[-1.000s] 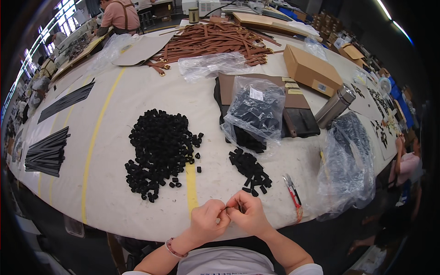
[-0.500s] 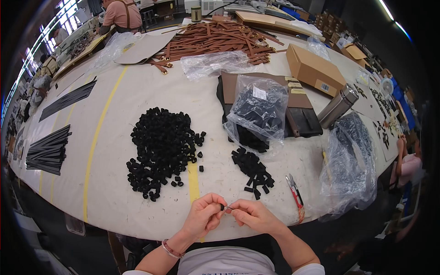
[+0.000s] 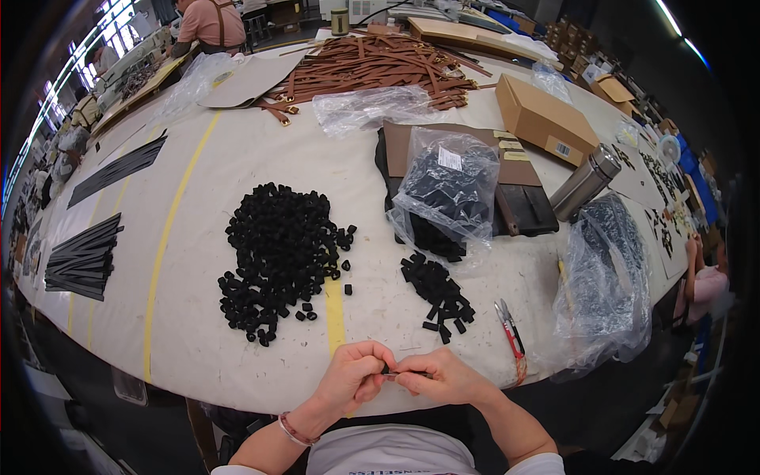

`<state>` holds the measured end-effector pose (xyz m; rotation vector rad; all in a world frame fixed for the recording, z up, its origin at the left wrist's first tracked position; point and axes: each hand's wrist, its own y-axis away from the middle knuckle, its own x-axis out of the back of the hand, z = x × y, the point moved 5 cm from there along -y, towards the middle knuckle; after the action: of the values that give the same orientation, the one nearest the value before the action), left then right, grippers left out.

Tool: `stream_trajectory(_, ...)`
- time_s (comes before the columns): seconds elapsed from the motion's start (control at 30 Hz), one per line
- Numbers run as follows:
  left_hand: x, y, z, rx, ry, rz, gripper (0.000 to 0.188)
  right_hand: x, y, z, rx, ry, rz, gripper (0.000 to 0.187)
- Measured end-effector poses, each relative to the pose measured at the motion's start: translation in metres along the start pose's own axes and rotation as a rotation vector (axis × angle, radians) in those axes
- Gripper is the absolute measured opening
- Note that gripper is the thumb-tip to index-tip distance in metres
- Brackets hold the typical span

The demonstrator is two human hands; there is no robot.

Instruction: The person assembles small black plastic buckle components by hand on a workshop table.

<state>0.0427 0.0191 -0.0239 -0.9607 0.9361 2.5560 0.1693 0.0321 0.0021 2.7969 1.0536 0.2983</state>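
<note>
My left hand (image 3: 358, 375) is closed, pinching a small black loop (image 3: 385, 369) between thumb and fingertips near the table's front edge. Close against it, my right hand (image 3: 439, 375) grips a slim dark metal tool (image 3: 425, 374) whose tip meets the loop; fingers cover most of it, so its exact kind does not show. Beyond my left hand lies a large heap of small black loops (image 3: 277, 245). Past my right hand is a smaller pile of flat black pieces (image 3: 435, 289). Red-handled thread snips (image 3: 511, 332) rest to the right.
A clear bag of black pieces (image 3: 447, 182) lies on dark leather panels (image 3: 526, 202). Further right are a steel flask (image 3: 586, 182), a cardboard box (image 3: 546, 119) and another plastic bag (image 3: 602, 285). Brown straps (image 3: 380, 71) cover the far side; black strips (image 3: 83, 257) lie left.
My right hand has turned and closed further over the metal tool, its fingers now nearer my left hand. The left hand has shifted slightly toward me, still pinching the loop.
</note>
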Motion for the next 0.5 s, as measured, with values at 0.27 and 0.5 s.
stream_trajectory(0.27, -0.005, 0.003, -0.001, -0.371, -0.282, 0.201, 0.012, 0.002, -0.003, -0.004, 0.081, 0.278, 0.193, 0.009)
stream_trajectory(0.5, -0.052, 0.037, -0.001, -1.476, -1.278, -0.014, 0.023, 0.003, -0.008, -0.012, 0.228, 0.336, 0.617, 0.007)
